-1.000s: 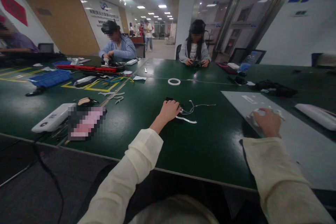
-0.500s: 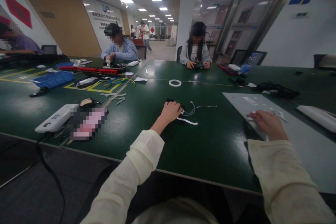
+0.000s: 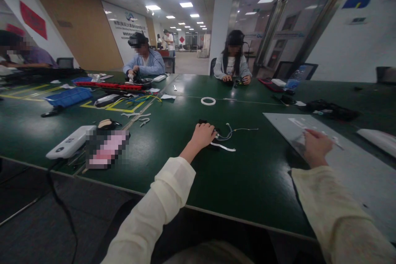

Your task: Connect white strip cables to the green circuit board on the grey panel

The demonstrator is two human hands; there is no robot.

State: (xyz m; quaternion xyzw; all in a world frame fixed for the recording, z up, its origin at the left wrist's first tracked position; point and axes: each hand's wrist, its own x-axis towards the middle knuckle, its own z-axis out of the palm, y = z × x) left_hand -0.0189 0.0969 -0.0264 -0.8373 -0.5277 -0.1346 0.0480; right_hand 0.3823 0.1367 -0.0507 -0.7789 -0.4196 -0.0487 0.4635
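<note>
My left hand (image 3: pixel 203 135) lies over a small black device (image 3: pixel 202 122), its fingers wrapped round the top. Most of that device is hidden under the palm. Thin grey cables (image 3: pixel 230 133) and a white flat strip (image 3: pixel 223 147) run out from its right side across the green table (image 3: pixel 241 173). Over the grey board (image 3: pixel 280 126) on the right, my right hand (image 3: pixel 318 147) has its thumb and fingers drawn together in a pinch. Whatever is between those fingertips is too small to make out. Small pale parts (image 3: pixel 335 140) lie on the board beside it.
A white ring (image 3: pixel 208 101) lies beyond my left hand. To the left are a pink-covered item (image 3: pixel 108 148), a white power strip (image 3: pixel 71 142), grey bracket-like pieces (image 3: pixel 144 119) and a blue tray (image 3: pixel 69 96). Co-workers (image 3: pixel 233 64) sit across the table. A plastic bottle (image 3: pixel 297 78) stands far right.
My right hand has shifted a little to the right over the board, and its fingers are drawn closer together. My left hand stays on the black device. The view has tilted slightly.
</note>
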